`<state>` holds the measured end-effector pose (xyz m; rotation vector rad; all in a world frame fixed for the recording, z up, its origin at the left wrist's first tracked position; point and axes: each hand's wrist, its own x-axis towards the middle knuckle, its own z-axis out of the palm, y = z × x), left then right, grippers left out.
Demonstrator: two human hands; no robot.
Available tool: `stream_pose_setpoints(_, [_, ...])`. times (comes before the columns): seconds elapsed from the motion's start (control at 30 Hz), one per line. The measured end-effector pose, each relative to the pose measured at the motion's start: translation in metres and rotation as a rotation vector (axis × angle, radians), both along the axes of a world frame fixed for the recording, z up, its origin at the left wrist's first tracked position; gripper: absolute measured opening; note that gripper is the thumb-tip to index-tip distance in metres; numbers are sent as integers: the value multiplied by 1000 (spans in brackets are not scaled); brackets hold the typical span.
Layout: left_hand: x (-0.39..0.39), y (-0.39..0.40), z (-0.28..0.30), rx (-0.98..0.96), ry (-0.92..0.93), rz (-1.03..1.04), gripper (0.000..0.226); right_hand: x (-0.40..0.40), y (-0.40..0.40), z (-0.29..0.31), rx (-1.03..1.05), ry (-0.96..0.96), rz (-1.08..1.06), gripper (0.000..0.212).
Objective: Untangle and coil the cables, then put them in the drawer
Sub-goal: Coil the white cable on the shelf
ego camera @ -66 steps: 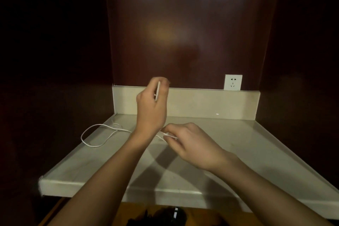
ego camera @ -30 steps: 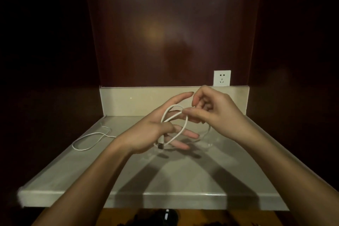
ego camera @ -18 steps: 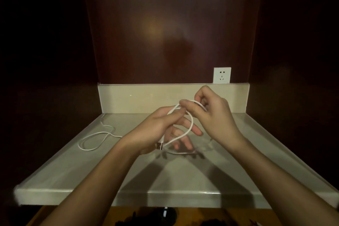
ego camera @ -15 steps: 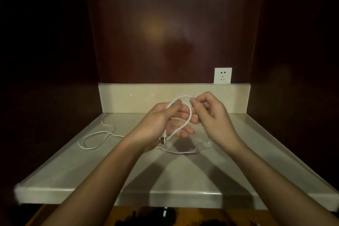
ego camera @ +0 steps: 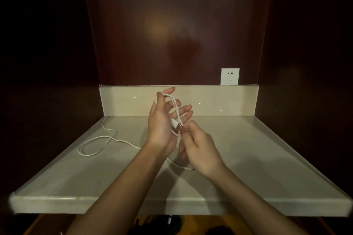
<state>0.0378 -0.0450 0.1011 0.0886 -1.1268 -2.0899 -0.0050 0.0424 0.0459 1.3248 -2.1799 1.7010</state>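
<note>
1. Since half a second ago, both hands have dropped and drawn nearer, and the right hand [ego camera: 198,149], which pinched the loop's top beside the left fingertips, now sits lower, by the plug.
2. Nearest me, below the front edge of the stone counter [ego camera: 248,168], something dark lies on an orange-brown surface. It may be the drawer with things in it, but I cannot tell; no drawer is plainly in view.
3. Over the counter's middle, the right hand pinches the metal USB plug [ego camera: 179,126] between thumb and fingertips, its other fingers loosely curled. I judge it is steadying the end so the turns cannot slip.
4. Just beyond, the left hand [ego camera: 162,120] stands upright, fingers spread and nearly straight, serving as a former: the white cable [ego camera: 176,109] loops over the thumb and forefinger and runs down across the palm.
5. Left of the hands, the cable's slack [ego camera: 91,147] lies flat on the counter in one open loop, its tail trailing toward the back left corner. So the coiling is, by my reckoning, only partly done.
6. Farthest, above the counter's low backsplash, a white wall socket [ego camera: 230,76] sits right of centre on the dark wood panel.
</note>
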Motion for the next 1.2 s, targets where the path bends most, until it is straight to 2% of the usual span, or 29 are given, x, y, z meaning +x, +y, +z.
stream_pose_setpoints(0.13, [-3,-4,4,-92,63,192,27,10,3,-8,111,-134,161,21])
stream_pose_setpoints(0.23, [-4,-7,4,-278,85,380,22,12,6,-12,73,-258,214,19])
stream_pose_setpoints(0.37, [-4,-21,0,-576,93,625,24,11,13,-17,202,-340,236,24])
stream_pose_setpoints(0.43, [-5,-24,-8,-799,23,740,31,13,18,-16,249,-162,219,29])
stream_pose_setpoints(0.5, [-5,-21,-16,-974,-62,793,45,16,21,-15,340,229,154,34])
stream_pose_setpoints(0.57, [-4,-20,-17,-1056,-129,751,56,18,23,-13,414,607,39,36])
stream_pose_setpoints(0.6, [-3,-22,-18,-1114,-160,726,59,15,24,-11,410,729,-10,37])
stream_pose_setpoints(0.67, [0,-29,-17,-1277,-255,623,67,9,27,-3,382,866,-60,41])
stream_pose_setpoints(0.73, [1,-35,-19,-1354,-331,411,78,2,31,7,314,950,-70,41])
stream_pose_setpoints(0.87, [16,-30,-16,-1276,-358,-41,87,-4,34,25,153,988,-76,36])
stream_pose_setpoints(0.9, [21,-26,-14,-1265,-342,-126,82,-6,36,28,114,969,-91,34])
stream_pose_setpoints(1.0, [30,-16,-10,-1236,-325,-286,33,-12,39,30,22,891,-109,26])
stream_pose_setpoints(1.03, [31,-16,-8,-1236,-330,-330,25,-13,39,29,12,875,-109,23])
stream_pose_setpoints(1.2, [34,-21,-4,-1298,-347,-519,13,-14,41,30,5,894,-197,21])
